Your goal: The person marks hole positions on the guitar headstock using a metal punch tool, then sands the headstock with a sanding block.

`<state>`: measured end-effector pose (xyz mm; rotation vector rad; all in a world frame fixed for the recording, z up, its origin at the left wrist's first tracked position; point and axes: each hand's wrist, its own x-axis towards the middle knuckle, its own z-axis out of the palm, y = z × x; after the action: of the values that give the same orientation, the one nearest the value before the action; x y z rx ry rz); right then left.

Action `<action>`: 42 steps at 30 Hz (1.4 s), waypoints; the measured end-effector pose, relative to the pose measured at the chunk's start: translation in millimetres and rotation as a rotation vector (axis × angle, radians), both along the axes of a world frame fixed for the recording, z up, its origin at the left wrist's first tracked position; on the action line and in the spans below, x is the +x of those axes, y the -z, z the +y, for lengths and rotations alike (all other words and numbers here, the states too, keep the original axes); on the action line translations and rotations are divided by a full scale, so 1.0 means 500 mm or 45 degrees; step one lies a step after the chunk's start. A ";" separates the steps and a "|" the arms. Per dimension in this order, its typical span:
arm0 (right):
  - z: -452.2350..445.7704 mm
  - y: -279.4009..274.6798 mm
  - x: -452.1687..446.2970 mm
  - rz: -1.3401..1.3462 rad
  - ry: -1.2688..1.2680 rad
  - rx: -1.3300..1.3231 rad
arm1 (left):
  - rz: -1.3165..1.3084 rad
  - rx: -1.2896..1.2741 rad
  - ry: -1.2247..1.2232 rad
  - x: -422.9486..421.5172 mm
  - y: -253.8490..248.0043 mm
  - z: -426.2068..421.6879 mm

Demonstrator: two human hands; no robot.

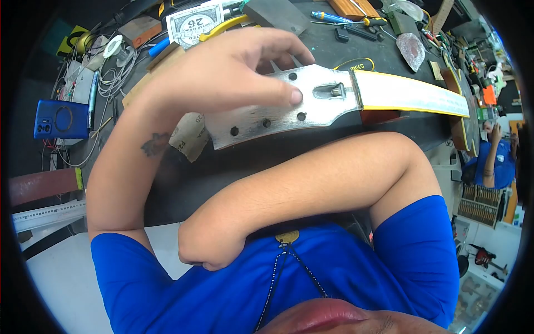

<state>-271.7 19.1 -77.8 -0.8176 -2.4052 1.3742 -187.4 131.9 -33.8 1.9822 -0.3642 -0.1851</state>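
Observation:
A guitar neck (411,92) lies across the bench, its headstock (328,114) bare silvery wood with several round holes and a slot holding a small metal part. My left hand (250,69) is over the headstock, thumb pressed on its face and fingers curled at its far edge. Below that wrist a piece of sandpaper (189,136) sticks out beside the headstock's end. My right arm is folded across my body. Its hand (212,242) is a fist near my chest, with nothing seen protruding from it.
A blue phone (47,119), cables (114,72) and a metal ruler (50,216) are at the left. A string packet (194,23) and a yellow-handled tool (225,26) lie at the back. Tools crowd the back right. Another person (492,158) is at the far right.

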 end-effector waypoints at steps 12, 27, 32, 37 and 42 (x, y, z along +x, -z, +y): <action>0.003 -0.001 0.004 0.008 0.004 -0.021 | -0.005 -0.048 0.190 0.007 0.004 0.035; 0.001 -0.005 0.009 0.042 0.003 -0.128 | -0.060 0.475 0.251 0.003 -0.032 0.107; 0.001 0.000 0.006 0.068 0.028 -0.127 | -0.192 0.574 0.327 -0.011 -0.056 0.088; 0.001 -0.005 0.006 0.017 0.021 -0.129 | -0.246 0.578 0.218 -0.003 -0.042 0.120; 0.001 -0.002 0.005 0.023 0.023 -0.105 | -0.297 0.768 0.314 -0.022 -0.063 0.080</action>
<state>-269.2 19.5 -77.1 -0.8409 -2.3360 1.4758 -198.4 172.1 -2.4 2.5587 -0.7757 -0.2404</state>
